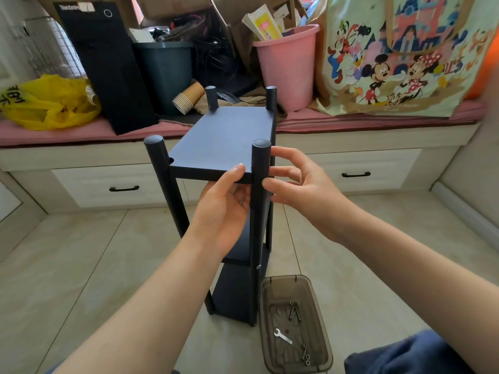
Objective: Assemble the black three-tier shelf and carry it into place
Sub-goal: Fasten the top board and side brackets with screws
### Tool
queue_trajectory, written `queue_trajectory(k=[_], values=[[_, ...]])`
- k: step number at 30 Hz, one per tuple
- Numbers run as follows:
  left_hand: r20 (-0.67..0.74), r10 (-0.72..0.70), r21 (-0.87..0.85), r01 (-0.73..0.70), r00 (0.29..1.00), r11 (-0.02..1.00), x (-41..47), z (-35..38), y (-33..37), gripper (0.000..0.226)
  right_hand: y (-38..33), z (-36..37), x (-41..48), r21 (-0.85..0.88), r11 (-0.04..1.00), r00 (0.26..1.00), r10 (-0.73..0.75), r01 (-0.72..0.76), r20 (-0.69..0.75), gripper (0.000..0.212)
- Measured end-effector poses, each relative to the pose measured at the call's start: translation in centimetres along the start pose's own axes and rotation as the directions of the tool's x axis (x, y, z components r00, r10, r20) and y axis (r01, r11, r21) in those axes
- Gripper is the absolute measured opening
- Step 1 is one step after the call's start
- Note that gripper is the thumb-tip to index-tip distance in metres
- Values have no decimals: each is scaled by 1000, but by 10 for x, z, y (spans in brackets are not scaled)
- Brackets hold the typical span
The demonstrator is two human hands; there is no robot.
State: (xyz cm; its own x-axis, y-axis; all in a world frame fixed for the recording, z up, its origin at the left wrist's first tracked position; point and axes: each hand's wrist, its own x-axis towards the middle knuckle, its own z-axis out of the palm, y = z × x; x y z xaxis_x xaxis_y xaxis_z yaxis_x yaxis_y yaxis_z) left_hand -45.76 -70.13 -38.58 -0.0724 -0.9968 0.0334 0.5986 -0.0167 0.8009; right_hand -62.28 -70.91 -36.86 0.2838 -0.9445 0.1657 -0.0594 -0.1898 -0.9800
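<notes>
The black three-tier shelf (224, 136) stands upright on the tiled floor in front of me, with four round posts rising above its top board. My left hand (221, 203) grips the front edge of the top board, thumb on top and fingers beneath, just left of the near right post (260, 157). My right hand (302, 190) is at that same post, thumb on its front and fingers curled round its right side. A small bolt head (258, 267) shows lower on the post.
A brown plastic tray (321, 306) beside the shelf's foot holds a small wrench (282, 336), bolts (294, 311) and nuts (306, 357). Behind the shelf, a drawer bench (378, 147) carries a pink bucket (286, 71), a dark bin (164, 74), a black computer tower (108, 68) and bags.
</notes>
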Motion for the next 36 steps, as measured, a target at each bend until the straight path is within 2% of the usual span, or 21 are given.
queue_trajectory(k=[4,12,16,18,21,24,27,29,33,36], values=[[-4,-1,1,1,1000,1000,-2,0,1,63,0,0,4,52,999,997,-4,0,80,38],[-8,-24,-20,24,1000,1000,-2,-1,2,67,0,0,3,-27,998,998,-54,55,26,39],[-10,-44,-53,44,999,998,-2,-3,2,46,0,-7,-2,-51,998,998,-24,27,53,58],[-1,-46,-64,46,999,997,-1,-4,2,36,1,-13,-6,-73,997,999,6,-3,40,61],[-4,-42,-78,42,999,996,-2,-4,3,34,13,-22,-11,-110,990,996,83,-86,-33,40],[-9,-42,-72,42,999,997,-2,-5,3,36,39,-28,-16,-167,962,976,215,-216,-25,22],[-1,-42,-71,42,999,997,-3,-7,4,37,72,-33,-17,-282,895,929,369,-347,27,16],[0,-39,-71,39,999,997,-3,-9,4,40,97,-34,-15,-425,815,882,465,-394,74,12],[-7,-38,-59,38,999,998,-4,-9,6,26,150,-29,-6,-692,609,775,621,-386,114,14],[-12,-34,-42,33,999,999,-6,-8,5,10,202,-17,-5,-836,450,745,663,-315,76,21]])
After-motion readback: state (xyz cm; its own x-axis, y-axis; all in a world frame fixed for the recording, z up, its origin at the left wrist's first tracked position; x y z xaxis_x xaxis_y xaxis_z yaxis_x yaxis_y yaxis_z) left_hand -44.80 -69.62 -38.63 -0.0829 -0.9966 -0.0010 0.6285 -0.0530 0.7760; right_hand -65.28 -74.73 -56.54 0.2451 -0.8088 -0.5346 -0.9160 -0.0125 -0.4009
